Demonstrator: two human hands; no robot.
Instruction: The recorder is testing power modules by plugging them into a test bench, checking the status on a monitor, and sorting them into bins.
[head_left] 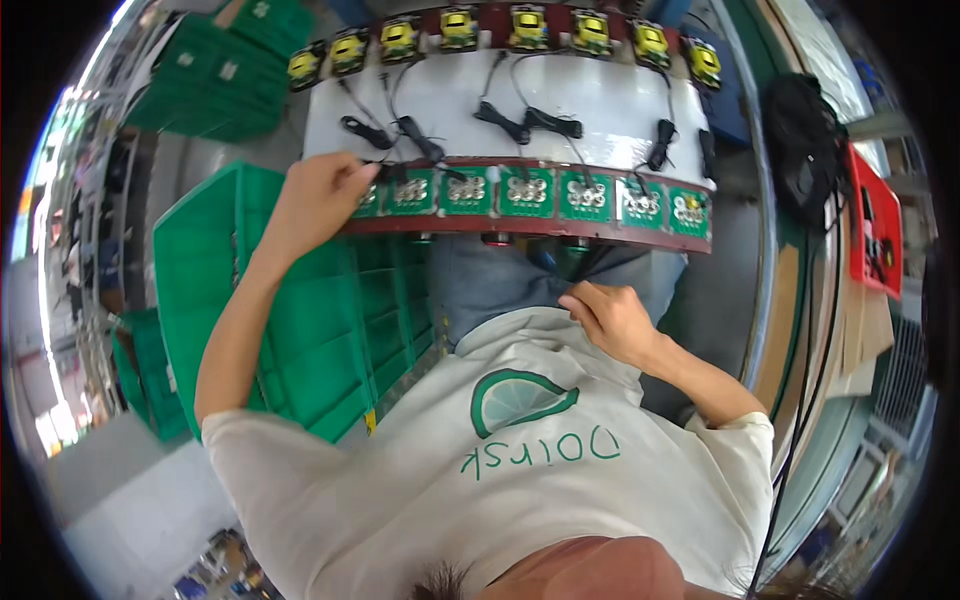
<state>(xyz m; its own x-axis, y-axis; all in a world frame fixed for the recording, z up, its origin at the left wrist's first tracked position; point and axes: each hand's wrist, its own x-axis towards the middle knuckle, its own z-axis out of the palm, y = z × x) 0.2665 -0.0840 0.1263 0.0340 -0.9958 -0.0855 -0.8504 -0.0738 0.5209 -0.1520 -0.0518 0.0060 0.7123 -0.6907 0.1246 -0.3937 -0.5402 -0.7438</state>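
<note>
Seven green boards [525,192] line bench [600,100].

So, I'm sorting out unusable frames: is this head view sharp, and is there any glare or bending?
Head view: the row of green circuit boards and the left hand look sharp; the dark red fixture rail bows from fisheye; daylight glare blows out the left rim.

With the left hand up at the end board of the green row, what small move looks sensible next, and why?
Probably press the left hand down to seat the leftmost green board in the dark red rail. The fingers already rest on it, the other boards sit level, and the right hand is back at the shirt hem.
</note>
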